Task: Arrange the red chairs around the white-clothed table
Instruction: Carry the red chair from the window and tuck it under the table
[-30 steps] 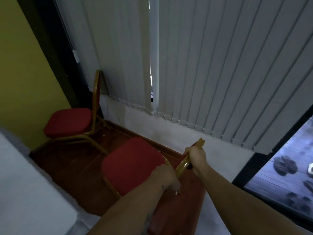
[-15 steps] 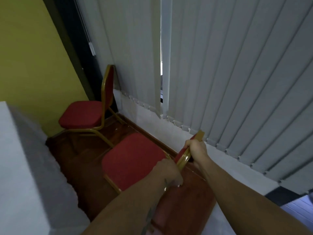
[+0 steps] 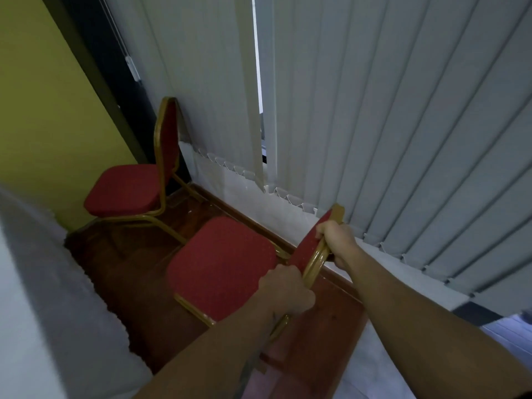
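- Since a moment ago our view has swung to the left, so the white tablecloth [image 3: 34, 298] now fills more of the lower left of the frame, and the dark patch at the right edge is almost gone.
- Our two hands have stayed on the near chair [image 3: 221, 269], which sits in the middle of the frame, close to the cloth's edge.
- Our left hand [image 3: 285, 292] is shut tight around the gold tube at the side of the chair back.
- Our right hand [image 3: 336, 240] is closed over the top of the chair back, up near the gray blinds [image 3: 403, 125].
- We think this chair is stiff and fairly light. The metal frame looks shiny, so it may be a bit slippery.
- We think the frame of the back is the best place to hold, not the soft red seat.
- Another red chair [image 3: 126, 188] waits in the upper left, by the yellow wall [image 3: 43, 110], well apart from our hands.
- We think we are turning the near chair to face the table.
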Motion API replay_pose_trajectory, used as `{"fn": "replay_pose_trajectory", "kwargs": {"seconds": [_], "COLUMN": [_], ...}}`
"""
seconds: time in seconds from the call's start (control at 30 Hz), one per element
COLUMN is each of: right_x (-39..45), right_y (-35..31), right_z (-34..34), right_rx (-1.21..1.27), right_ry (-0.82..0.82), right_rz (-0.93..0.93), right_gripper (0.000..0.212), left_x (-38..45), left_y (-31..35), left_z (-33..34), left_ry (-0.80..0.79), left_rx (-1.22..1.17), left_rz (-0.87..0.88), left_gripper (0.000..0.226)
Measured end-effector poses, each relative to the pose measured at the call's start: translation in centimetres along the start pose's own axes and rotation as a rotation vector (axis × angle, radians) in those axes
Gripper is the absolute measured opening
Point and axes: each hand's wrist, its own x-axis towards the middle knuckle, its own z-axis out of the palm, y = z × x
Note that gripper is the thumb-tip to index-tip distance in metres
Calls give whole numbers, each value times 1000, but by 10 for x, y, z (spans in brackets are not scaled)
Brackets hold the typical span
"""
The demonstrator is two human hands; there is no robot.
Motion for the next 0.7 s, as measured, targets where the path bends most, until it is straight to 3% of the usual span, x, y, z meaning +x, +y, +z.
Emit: {"fn": "replay_pose_trajectory", "kwargs": {"seconds": [0.13, 0.23, 0.4, 0.7], "right_x": [-5, -9, -13, -19], "right_y": [11, 19, 15, 9], "right_z": [8, 9, 8, 14], "right_rx": [97, 125, 115, 110], "right_ry": [-66, -88, -103, -173], "right_rz": [163, 178, 107, 97], "right_gripper": [34, 32, 13, 13], "left_x": [-14, -18, -23, -29], "left_y": [-26, -32, -30, -36], "left_z": [17, 17, 13, 15], "left_ry": [-145, -212, -147, -11], "left_rx": [-62, -136, -202, -239], "left_rz": [-17, -26, -9, -39], "left_gripper": [89, 98, 87, 57]}}
